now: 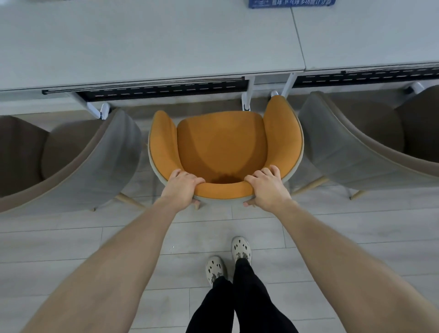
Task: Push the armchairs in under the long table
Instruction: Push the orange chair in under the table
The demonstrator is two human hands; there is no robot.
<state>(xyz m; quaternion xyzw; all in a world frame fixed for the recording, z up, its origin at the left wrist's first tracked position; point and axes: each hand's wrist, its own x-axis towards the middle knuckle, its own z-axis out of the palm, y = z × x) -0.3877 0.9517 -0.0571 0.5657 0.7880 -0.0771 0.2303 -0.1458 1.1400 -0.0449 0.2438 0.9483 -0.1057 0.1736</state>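
Note:
An orange armchair (222, 145) with a grey outer shell stands in front of me, facing the long pale grey table (152, 45). Its seat lies wholly outside the table edge; its right arm tip reaches the edge. My left hand (181, 187) grips the left part of the backrest rim, fingers over the top. My right hand (267, 186) grips the right part of the same rim, thumb under the shell. A grey-brown armchair (78, 156) stands to the left and another grey-brown armchair (356, 145) to the right, both close beside the orange one.
White table legs (247, 99) and black cable trays (164, 90) hang under the table edge just beyond the orange seat. A blue sign (291, 2) lies on the table's far side. My feet in pale shoes (241, 249) stand on light wood-plank floor behind the chair.

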